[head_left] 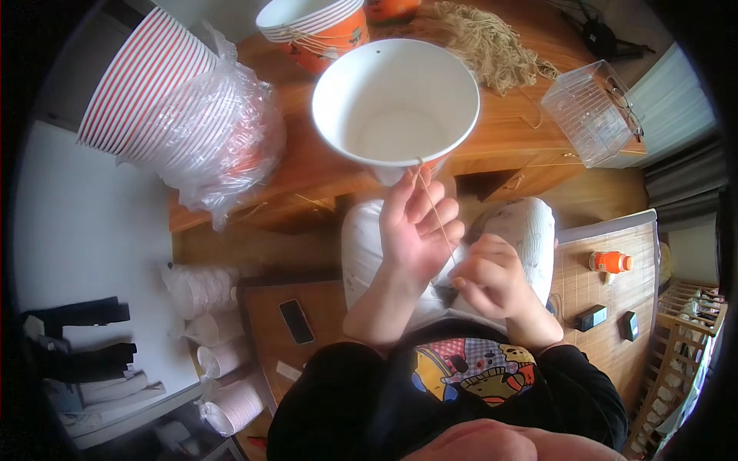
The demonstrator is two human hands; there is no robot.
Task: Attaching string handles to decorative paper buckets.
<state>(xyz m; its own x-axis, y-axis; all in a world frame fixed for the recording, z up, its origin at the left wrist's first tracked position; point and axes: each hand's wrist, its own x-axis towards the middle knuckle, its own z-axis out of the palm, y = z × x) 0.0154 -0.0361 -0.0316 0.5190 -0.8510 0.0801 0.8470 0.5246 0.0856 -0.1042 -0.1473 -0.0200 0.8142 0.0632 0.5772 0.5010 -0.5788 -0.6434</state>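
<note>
In front of me a white paper bucket (396, 100) stands at the desk's near edge, tilted so that I look into its inside. A small hole shows in its far wall. A thin tan string (438, 211) comes from the near rim and runs down toward me. My left hand (415, 227) is just below that rim, palm up, with thumb and forefinger pinched on the string by the bucket. Lower and to the right, my right hand (492, 276) is closed on the string's other stretch, which looks taut between the hands. The string's end is hidden in my right fingers.
A plastic-wrapped stack of buckets (161, 100) leans at the left of the wooden desk (500, 146). Behind are stacked orange buckets (319, 42) and a heap of tan strings (492, 46). A clear plastic box (584, 111) with glasses sits right. A phone (297, 321) lies lower left.
</note>
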